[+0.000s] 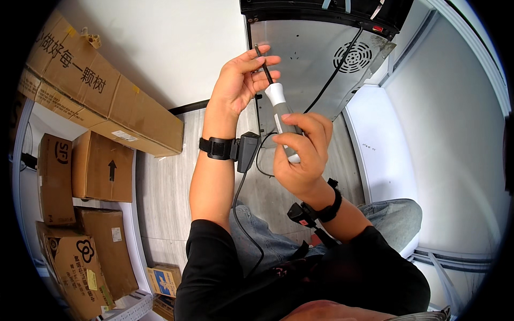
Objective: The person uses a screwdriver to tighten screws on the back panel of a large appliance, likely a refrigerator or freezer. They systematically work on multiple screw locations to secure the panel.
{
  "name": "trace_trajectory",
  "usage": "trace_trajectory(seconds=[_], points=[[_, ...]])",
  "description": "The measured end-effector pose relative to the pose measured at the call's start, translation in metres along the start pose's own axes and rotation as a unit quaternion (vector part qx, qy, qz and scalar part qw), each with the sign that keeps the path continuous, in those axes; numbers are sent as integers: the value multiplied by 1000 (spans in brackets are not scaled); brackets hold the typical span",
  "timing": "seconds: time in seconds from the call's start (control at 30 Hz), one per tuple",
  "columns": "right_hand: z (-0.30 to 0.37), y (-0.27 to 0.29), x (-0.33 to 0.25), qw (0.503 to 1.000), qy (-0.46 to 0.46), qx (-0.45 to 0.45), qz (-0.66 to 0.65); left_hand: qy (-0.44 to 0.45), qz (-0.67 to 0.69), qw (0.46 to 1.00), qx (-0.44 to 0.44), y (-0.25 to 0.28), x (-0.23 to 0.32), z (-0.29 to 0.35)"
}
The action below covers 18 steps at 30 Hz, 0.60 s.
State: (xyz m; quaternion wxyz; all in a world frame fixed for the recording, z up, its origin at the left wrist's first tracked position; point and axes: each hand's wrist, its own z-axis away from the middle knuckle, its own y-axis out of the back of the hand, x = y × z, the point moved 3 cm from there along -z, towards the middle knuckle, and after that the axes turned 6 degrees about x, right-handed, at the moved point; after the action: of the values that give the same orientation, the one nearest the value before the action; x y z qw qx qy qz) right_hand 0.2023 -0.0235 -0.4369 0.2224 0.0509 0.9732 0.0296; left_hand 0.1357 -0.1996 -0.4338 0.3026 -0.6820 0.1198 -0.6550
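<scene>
My right hand is closed round the grey-and-white handle of a screwdriver, which looks like a thick powered type. Its dark shaft points up and to the left. Up at the shaft, my left hand has its thumb against the metal, with the fingers passing behind it. Behind the tool stands a grey metal panel of a black-topped appliance. A round slotted vent is cut into the panel, and a black cord hangs down across it. The tip of the shaft appears apart from the panel, though depth is hard to judge.
A long cardboard box leans at the left by the white wall. Below it, several cardboard boxes are stacked on a shelf. A cable runs from my left wrist strap. White panelling borders the right side, above wood-look flooring.
</scene>
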Motion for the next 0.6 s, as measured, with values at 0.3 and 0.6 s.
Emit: trace_trajectory(seconds=[0.3, 0.6], points=[[4, 4, 2, 1000, 17, 3, -7, -9, -42, 999, 2, 3, -2, -2], [6, 8, 9, 1000, 11, 16, -13, -10, 4, 1000, 10, 4, -5, -5]])
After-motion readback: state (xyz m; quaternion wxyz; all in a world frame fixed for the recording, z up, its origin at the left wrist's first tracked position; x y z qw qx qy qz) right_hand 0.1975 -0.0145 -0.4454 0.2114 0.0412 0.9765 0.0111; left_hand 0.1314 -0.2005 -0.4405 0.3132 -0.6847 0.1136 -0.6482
